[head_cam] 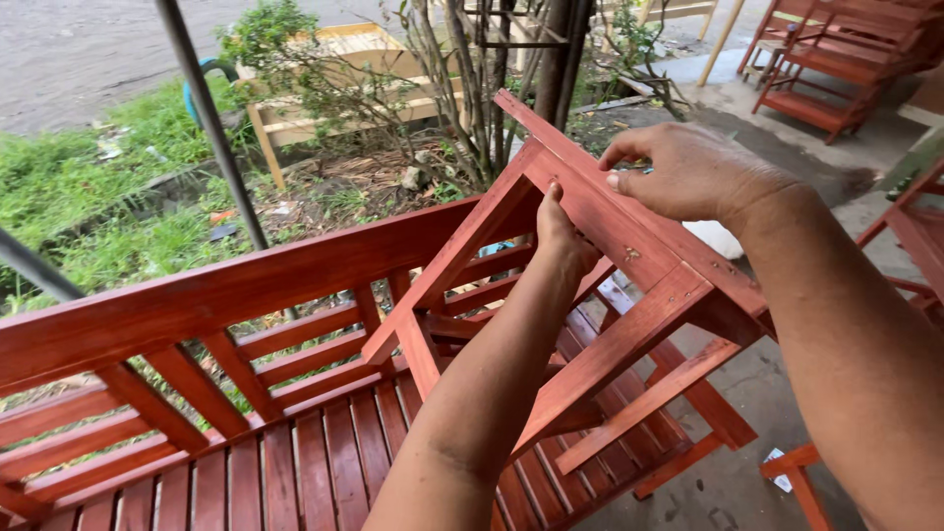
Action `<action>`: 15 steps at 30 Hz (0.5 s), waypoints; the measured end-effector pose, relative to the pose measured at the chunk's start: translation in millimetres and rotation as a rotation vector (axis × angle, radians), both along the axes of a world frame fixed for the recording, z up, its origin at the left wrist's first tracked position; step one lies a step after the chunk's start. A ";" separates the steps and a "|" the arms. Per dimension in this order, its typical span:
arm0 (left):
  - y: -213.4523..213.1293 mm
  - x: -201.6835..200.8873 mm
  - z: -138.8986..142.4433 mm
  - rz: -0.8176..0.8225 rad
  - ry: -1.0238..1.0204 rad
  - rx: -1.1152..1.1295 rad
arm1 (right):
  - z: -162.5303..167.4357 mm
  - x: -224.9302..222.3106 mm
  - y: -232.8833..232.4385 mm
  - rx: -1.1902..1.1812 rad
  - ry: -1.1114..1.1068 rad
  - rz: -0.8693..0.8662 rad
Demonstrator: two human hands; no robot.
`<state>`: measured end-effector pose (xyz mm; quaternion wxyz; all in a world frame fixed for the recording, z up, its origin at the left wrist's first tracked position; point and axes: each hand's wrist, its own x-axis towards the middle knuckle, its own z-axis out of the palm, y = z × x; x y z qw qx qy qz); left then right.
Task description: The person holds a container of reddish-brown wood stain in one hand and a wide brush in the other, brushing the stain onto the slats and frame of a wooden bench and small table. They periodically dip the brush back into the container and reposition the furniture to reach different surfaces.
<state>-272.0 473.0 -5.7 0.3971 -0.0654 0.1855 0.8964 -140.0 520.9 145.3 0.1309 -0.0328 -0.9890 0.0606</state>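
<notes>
A red-stained wooden frame piece (600, 295), like a bench side with legs and cross rails, is tilted up over the end of a red slatted bench (246, 393). My left hand (559, 241) reaches up from below and presses its thumb and fingers against the underside of the frame's top rail. From the right, my right hand (688, 172) rests on the top edge of that rail, fingers curled over it. The bench's backrest rail (236, 290) runs left from the frame.
More red wooden furniture (836, 59) stands at the top right on a concrete floor. An unpainted wooden bench (334, 88) sits among shrubs and grass behind. A dark metal pole (211, 123) leans across the left. Another red piece (914, 236) is at the right edge.
</notes>
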 end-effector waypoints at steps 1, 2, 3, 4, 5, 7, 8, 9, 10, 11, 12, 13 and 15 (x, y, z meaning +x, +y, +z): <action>8.5 0.2 2.0 -0.014 -0.015 -0.013 | 0.4 0.7 7.3 0.010 0.010 0.005; 16.5 -0.1 3.7 -0.032 -0.040 -0.053 | -0.3 0.5 13.2 0.011 -0.002 -0.040; 23.0 -1.8 6.4 -0.048 -0.059 -0.093 | -2.3 -1.1 17.6 0.011 -0.009 -0.083; 28.4 -4.0 9.3 -0.063 -0.080 -0.137 | -3.3 -2.9 22.5 0.008 -0.018 -0.125; 35.0 -5.4 12.3 -0.076 -0.083 -0.130 | -3.5 -4.0 28.6 -0.017 0.000 -0.122; 47.9 -7.9 16.9 -0.103 -0.089 -0.121 | -7.1 -5.4 39.9 -0.070 0.037 -0.119; 52.7 -7.8 14.9 -0.114 -0.106 -0.149 | -11.7 -5.5 44.7 -0.072 0.061 -0.133; 60.3 -8.7 15.9 -0.127 -0.117 -0.174 | -13.8 -6.4 50.6 -0.069 0.089 -0.148; 68.5 -11.2 19.4 -0.141 -0.124 -0.193 | -13.3 -8.1 56.5 -0.061 0.122 -0.164; 76.8 -11.6 20.8 -0.157 -0.098 -0.146 | -13.6 -9.6 62.6 -0.079 0.142 -0.167; 83.0 -11.0 19.1 -0.174 -0.075 -0.100 | -16.2 -11.3 66.5 -0.098 0.159 -0.170; 89.3 -11.0 17.5 -0.190 -0.053 -0.056 | -19.1 -11.4 71.2 -0.120 0.176 -0.173; 102.1 -12.5 17.8 -0.209 0.001 -0.050 | -25.5 -11.5 79.3 -0.261 0.080 -0.335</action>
